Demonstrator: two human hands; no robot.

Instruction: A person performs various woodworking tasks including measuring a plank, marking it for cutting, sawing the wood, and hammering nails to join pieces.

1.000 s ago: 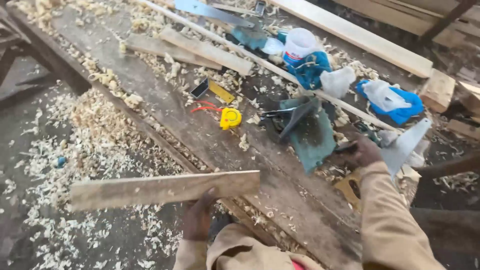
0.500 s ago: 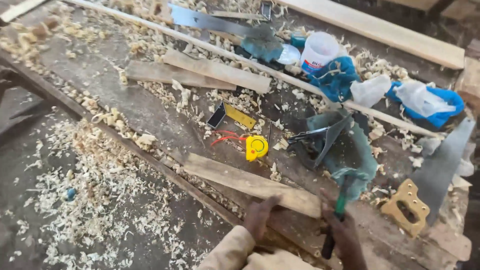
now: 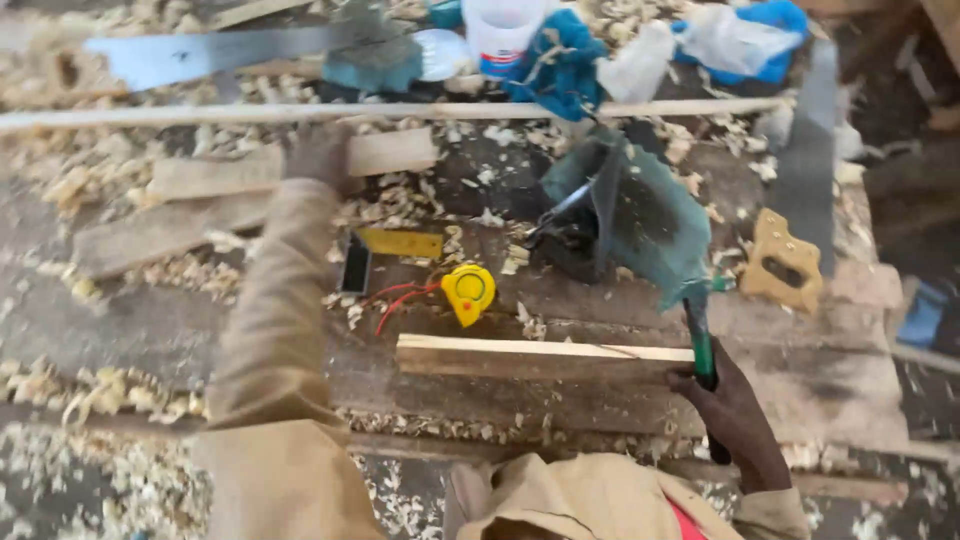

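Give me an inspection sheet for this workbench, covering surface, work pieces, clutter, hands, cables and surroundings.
Surface: dark wooden bench, strewn with wood shavings.
Job's things: wooden board flat near the front edge; green-handled tool at its right end.
Clutter: yellow tape measure, handsaw, second saw, white tub, blue cloth, wood offcuts.
Hands: right hand at the board's right end, against the tool; left hand on the offcuts.
Cables: red cord by the tape measure.
Surroundings: shavings on the floor.

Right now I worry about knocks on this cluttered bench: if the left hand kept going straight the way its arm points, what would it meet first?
The left hand already rests on a short plank. Straight beyond it lies the long thin wooden strip, probably met first, then the handsaw, though depth is unclear.
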